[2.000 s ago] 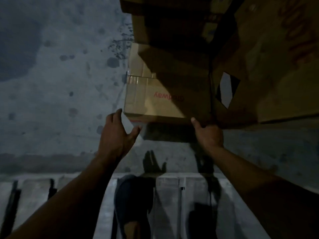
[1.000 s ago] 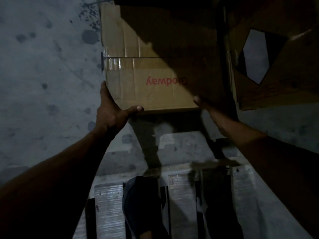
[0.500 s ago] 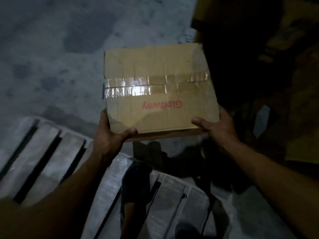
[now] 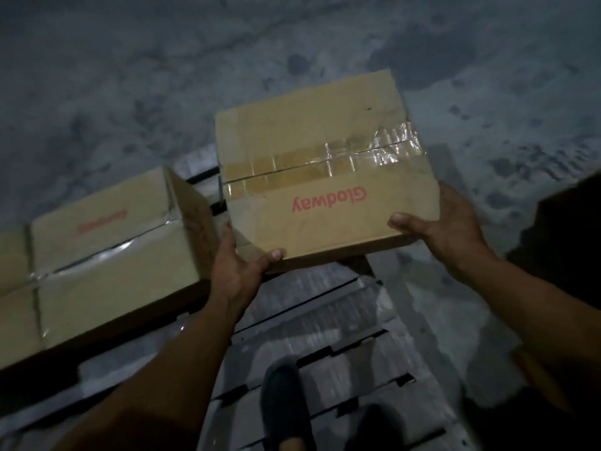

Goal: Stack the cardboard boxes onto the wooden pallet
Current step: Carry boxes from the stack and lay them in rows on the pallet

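Below you lies a grey concrete floor [image 4: 130,76], mottled and stained, in dim light. Take the dark blotch [image 4: 297,65] as your mark: left of it the floor darkens; right of it and nearer you, speckled marks [image 4: 520,157] scatter over paler concrete.

Slatted pallet [image 4: 341,307] apparently bears one taped box [image 4: 107,265].

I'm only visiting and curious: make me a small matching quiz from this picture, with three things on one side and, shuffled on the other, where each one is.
Things:
1. box with clear Glodway print
2. box with blurred red print
3. dark shoe

Places:
a. on the wooden pallet slats, bottom of view
b. lying on the pallet, at left
c. gripped between the left hand and the right hand

Pairs: 1-c; 2-b; 3-a
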The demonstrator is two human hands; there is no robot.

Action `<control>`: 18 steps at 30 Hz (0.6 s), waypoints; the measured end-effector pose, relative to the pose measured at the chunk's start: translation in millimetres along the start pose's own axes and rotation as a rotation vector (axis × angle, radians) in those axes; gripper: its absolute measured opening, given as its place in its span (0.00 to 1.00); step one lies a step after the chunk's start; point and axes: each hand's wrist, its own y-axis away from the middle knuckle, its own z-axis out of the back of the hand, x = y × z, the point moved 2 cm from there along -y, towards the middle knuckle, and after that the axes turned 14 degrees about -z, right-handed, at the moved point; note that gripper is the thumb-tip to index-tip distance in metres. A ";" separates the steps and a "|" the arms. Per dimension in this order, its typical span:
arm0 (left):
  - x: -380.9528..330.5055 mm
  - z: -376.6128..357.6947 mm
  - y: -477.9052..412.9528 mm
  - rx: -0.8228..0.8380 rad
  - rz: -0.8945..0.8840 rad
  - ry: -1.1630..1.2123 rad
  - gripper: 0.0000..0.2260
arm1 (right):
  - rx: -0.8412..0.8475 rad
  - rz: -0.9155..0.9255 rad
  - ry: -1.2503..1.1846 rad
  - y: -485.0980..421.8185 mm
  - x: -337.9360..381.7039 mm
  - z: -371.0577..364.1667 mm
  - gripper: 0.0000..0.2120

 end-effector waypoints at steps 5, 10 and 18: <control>61.5 51.1 1.2 -0.127 0.145 -0.090 0.59 | 0.117 0.047 0.054 -1.6 18.8 -72.6 0.39; 94.1 69.7 -19.3 -0.155 0.178 -0.161 0.55 | 0.180 0.051 0.058 -19.0 28.2 -116.8 0.38; 106.0 68.1 -53.1 -0.103 0.216 -0.274 0.48 | 0.192 0.027 0.101 -52.8 30.3 -150.5 0.39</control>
